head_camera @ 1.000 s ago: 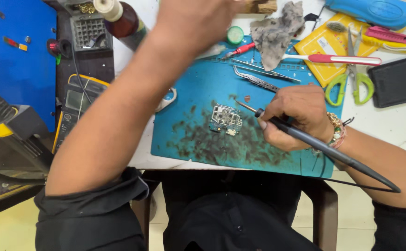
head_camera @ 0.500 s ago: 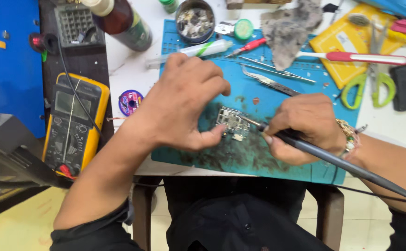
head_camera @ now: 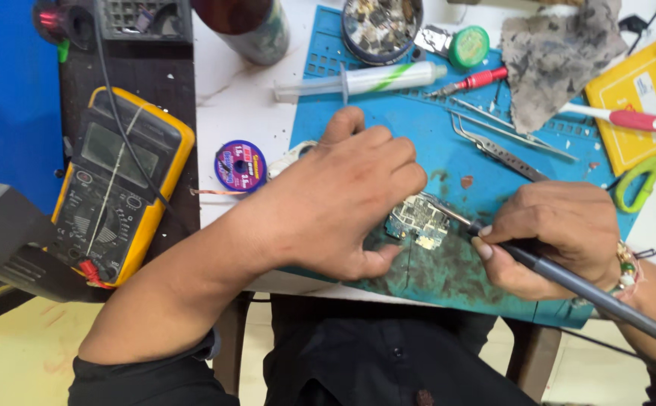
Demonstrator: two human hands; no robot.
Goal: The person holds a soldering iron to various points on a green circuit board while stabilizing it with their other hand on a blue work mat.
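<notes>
A small circuit board (head_camera: pixel 419 221) lies on the blue work mat (head_camera: pixel 448 162). My left hand (head_camera: pixel 343 199) rests on the mat just left of the board, its fingers bent over the board's left edge and steadying it. Gripped like a pen in my right hand (head_camera: pixel 557 237) is a dark soldering iron (head_camera: pixel 568 278), whose metal tip touches the top of the board.
A yellow multimeter (head_camera: pixel 113 184) lies at the left, a purple wire spool (head_camera: pixel 240 165) beside it. On the mat's far side lie a syringe (head_camera: pixel 373 79), a round tin of parts (head_camera: pixel 380 26), tweezers (head_camera: pixel 508 146), a red screwdriver (head_camera: pixel 478 80) and a grey rag (head_camera: pixel 553 53). Green scissors (head_camera: pixel 647 184) lie right.
My left hand came down from reaching toward the back of the table and settled beside the board. The view moved closer. My right hand kept the iron at the board.
</notes>
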